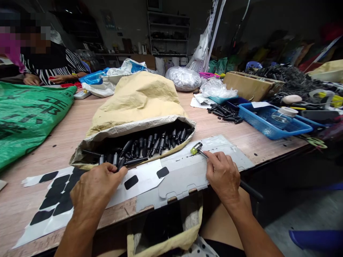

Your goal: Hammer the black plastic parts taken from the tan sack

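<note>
At the open mouth of a tan paper sack (139,96), my left hand (93,187) is closed, its thumb and fingertips on a black cylindrical part (121,164). Many similar black parts (150,144), some with grey bands, lie heaped inside the sack. My right hand (223,175) grips the handle of a small hammer (197,148) with a yellow-green face and a metal head. The hammer head is over a grey board (225,151) at the table edge. Between my hands is a white sheet with black rounded stickers (131,182).
Another open sack (164,246) sits below the table edge at my lap. A blue basket (276,134) with a jar stands right, beside loose black parts (226,114). A green bag (29,117) lies left. Across the table sits a person in a striped top (53,59).
</note>
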`<state>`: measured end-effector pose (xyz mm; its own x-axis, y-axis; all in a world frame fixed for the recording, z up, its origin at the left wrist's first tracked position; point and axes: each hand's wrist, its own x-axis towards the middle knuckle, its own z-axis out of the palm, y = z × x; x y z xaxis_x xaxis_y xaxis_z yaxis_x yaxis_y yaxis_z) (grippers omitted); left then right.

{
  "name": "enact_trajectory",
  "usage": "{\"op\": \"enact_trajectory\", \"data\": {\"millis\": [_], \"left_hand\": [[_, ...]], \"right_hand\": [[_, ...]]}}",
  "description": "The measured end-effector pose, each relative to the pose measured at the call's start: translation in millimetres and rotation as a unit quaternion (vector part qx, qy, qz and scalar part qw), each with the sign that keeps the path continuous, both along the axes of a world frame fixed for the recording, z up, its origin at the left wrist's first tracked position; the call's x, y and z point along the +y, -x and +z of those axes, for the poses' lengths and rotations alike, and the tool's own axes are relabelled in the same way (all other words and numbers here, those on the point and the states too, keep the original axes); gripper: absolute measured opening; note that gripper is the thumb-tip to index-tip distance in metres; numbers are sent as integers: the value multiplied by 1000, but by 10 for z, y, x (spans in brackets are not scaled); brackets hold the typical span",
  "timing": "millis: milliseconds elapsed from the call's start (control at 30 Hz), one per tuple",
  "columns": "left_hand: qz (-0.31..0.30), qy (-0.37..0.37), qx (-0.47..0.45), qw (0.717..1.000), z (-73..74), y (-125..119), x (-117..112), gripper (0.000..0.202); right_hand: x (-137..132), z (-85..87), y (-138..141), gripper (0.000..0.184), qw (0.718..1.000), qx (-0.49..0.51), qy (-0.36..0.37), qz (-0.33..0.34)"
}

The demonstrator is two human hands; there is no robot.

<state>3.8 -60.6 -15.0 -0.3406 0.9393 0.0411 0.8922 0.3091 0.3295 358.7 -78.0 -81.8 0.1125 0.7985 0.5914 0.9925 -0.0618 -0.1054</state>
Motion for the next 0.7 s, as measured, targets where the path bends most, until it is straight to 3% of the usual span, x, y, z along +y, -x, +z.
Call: {"op": "enact_trajectory", "data": {"millis": [100, 133, 200, 300, 367, 600, 700], "left_hand": [[58, -7, 47, 997, 97, -38, -107, 45], [39, -32, 37, 998, 111, -93, -149, 43], [-60, -83, -8, 995, 92, -257, -220, 35], [-273, -84, -61, 956, -31, -559, -231, 21], [-344, -71, -62, 934, -135, -715, -166, 14], [-368, -70, -163, 913, -389, -790, 64, 12], [-362, -63, -200, 908, -412, -767, 78, 12]], "right_hand": [[0, -6, 0, 33, 1000, 0, -1, -1], [-1, -9, 1, 33, 1000, 1, -2, -1], [-4, -13, 2, 33, 1000, 6, -3, -1], [-10, -13, 1, 32, 1000, 14, -7, -3], [-15, -5, 0, 32, 1000, 19, -4, 0], [17, 58, -56, 35, 997, 52, 51, 28], [4, 142, -55, 34, 988, 132, 54, 66]]}}
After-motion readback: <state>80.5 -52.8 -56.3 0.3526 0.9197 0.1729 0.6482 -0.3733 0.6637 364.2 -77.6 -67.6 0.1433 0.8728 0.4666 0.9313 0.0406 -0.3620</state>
